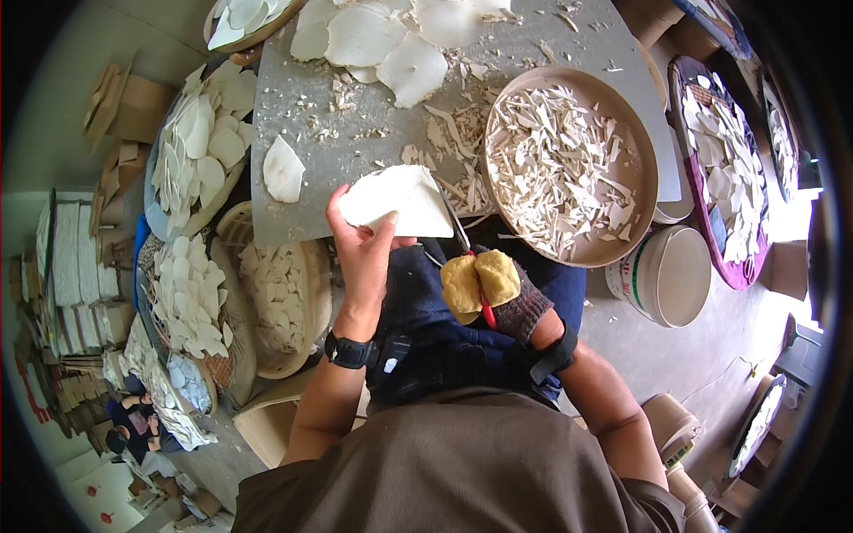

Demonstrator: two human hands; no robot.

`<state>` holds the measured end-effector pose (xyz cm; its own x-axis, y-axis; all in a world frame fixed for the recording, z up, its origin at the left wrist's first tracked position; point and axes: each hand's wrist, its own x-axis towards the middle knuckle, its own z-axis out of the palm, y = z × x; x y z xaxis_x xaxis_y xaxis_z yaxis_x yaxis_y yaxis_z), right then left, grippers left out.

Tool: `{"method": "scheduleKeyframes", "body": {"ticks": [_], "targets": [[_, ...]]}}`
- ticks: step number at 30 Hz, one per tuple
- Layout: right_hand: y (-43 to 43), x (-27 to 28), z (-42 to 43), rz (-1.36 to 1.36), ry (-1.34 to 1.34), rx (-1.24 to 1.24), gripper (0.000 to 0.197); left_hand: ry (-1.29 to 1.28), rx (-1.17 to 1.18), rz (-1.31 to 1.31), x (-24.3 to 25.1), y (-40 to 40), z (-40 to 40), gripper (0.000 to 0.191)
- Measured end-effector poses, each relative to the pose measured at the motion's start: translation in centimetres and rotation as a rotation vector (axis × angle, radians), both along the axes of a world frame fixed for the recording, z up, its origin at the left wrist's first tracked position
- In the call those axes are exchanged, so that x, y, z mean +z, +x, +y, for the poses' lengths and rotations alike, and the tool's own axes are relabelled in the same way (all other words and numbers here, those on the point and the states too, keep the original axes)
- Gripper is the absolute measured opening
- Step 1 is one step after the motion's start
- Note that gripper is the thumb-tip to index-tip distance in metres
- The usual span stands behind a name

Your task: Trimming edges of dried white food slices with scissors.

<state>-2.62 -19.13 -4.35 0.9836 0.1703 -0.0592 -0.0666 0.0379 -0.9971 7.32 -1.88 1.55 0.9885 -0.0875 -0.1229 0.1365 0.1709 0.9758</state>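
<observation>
My left hand (365, 256), bare, holds a flat white sheet-like piece (400, 203) between thumb and fingers above the near edge of the metal-topped table (293, 223). In my right hand (526, 303), which wears a dark knitted glove, are scissors (488, 313) with red handles partly wrapped in yellow padding. Their blades lie along the right edge of the white piece; how far they are apart is hard to tell. A round tray (643, 193) of thin white strips stands right of the piece. One loose pointed piece (283, 170) lies to the left.
Large white sheets (366, 40) and scattered scraps lie on the table's far part. Baskets of white pieces (190, 296) stand at the left, with an oval basket (313, 300) near my left arm. A plastic bucket (676, 276) is at the right. Another person (136, 426) sits far off, lower left.
</observation>
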Motion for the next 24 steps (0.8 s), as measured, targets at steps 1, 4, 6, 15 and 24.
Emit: {"method": "scheduleKeyframes", "body": {"ticks": [1, 4, 6, 15, 24], "targets": [[0.0, 0.1, 0.1, 0.001, 0.061, -0.016, 0.029, 0.007, -0.004, 0.009, 0.0, 0.0, 0.0, 0.060], [0.0, 1.9, 0.5, 0.289, 0.288, -0.073, 0.035, 0.005, 0.020, 0.009, 0.0, -0.1, 0.1, 0.060], [0.0, 1.5, 0.2, 0.244, 0.185, -0.010, 0.035, 0.006, 0.021, 0.014, 0.2, -0.2, 0.3, 0.059], [0.9, 1.4, -0.2, -0.256, -0.301, -0.014, 0.018, 0.004, -0.110, 0.046, 0.8, -0.2, 0.6, 0.062], [1.0, 1.3, 0.0, -0.312, -0.358, -0.023, 0.026, 0.020, -0.182, 0.113, 0.9, 0.2, 0.9, 0.063]]}}
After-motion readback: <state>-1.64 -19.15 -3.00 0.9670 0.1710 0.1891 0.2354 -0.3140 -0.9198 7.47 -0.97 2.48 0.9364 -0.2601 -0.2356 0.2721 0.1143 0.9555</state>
